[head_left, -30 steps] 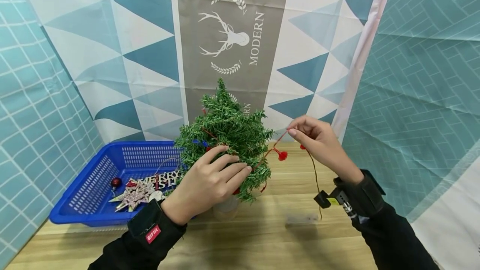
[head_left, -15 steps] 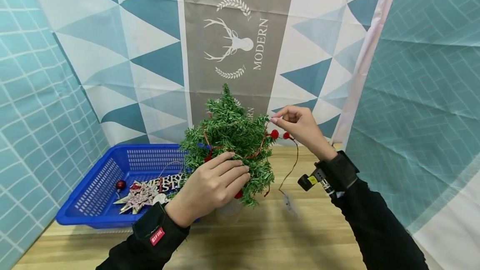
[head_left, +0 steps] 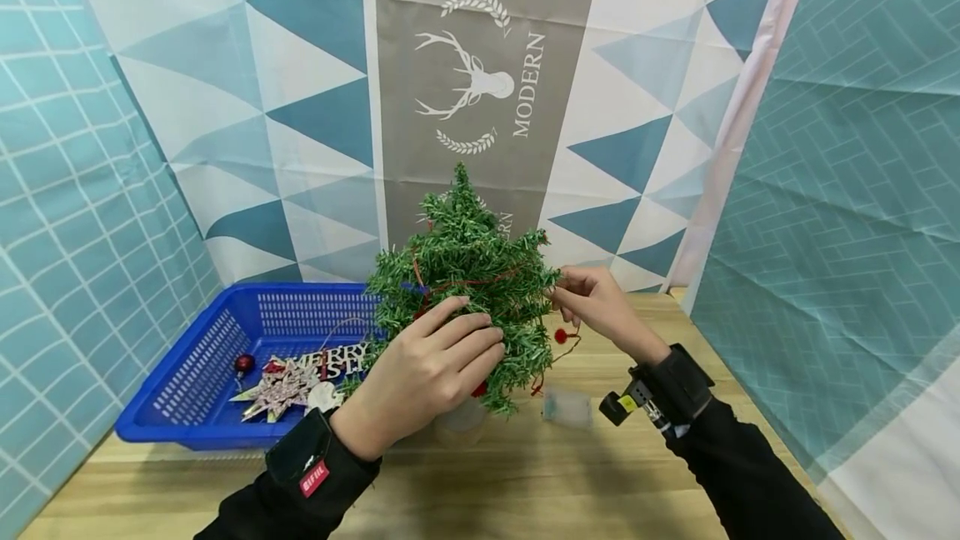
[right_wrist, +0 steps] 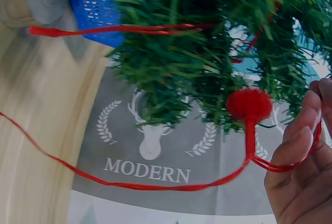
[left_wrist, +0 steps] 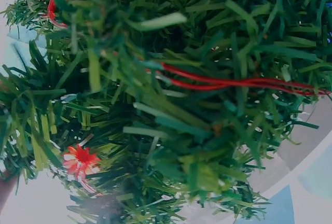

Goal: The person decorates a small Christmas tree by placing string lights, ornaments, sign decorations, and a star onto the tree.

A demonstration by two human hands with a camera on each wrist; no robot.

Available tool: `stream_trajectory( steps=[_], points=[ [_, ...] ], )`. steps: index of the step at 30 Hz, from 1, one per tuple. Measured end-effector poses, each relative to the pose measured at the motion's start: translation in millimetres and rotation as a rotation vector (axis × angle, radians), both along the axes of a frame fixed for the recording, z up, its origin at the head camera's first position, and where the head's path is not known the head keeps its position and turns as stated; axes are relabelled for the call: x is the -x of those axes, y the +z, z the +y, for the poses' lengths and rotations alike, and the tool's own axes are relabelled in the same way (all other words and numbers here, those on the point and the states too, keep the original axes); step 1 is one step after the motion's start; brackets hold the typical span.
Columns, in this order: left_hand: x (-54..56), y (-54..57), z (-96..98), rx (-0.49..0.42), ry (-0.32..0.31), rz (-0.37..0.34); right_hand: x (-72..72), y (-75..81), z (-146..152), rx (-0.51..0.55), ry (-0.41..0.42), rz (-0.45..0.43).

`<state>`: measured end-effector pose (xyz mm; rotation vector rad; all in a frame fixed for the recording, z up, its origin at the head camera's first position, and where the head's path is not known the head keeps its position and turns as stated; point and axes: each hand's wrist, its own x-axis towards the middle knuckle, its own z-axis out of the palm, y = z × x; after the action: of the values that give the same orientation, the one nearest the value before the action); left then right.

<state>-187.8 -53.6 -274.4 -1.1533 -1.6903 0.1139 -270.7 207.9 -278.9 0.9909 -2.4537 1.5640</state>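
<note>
A small green artificial Christmas tree [head_left: 468, 252] stands upright in front of me, with red cord [left_wrist: 223, 84] running across its branches. My left hand [head_left: 423, 369] rests its slightly bent fingers on the front branches; its thumb is hidden. At the tree's right side, my right hand [head_left: 600, 307] pinches the red pom-pom string [right_wrist: 155, 186] between thumb and fingers. Close to that hand in the right wrist view hangs a fuzzy red pom-pom [right_wrist: 249, 105]. Another red tuft [left_wrist: 81, 162] sits among the branches in the left wrist view. Greenery partly covers the right fingertips in the head view.
Left of the tree, a blue plastic basket [head_left: 176, 386] holds a glittery star [head_left: 281, 390], white lettering [head_left: 341, 361] and a dark red bauble [head_left: 243, 363]. A small clear block-like thing [head_left: 567, 408] is right of the tree's base, above or on the wooden table [head_left: 517, 490].
My right hand has moved left and then down to the tree's side, bringing the string against the branches. The loose pom-pom now hangs lower. My left hand has stayed on the tree.
</note>
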Motion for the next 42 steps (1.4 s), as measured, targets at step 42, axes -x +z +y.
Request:
stream_trajectory(
  steps=[42],
  points=[
    [2.2, 9.6, 58.5, -0.065, 0.291, -0.042, -27.4, -19.4, 31, -0.111, 0.141, 0.169]
  ],
)
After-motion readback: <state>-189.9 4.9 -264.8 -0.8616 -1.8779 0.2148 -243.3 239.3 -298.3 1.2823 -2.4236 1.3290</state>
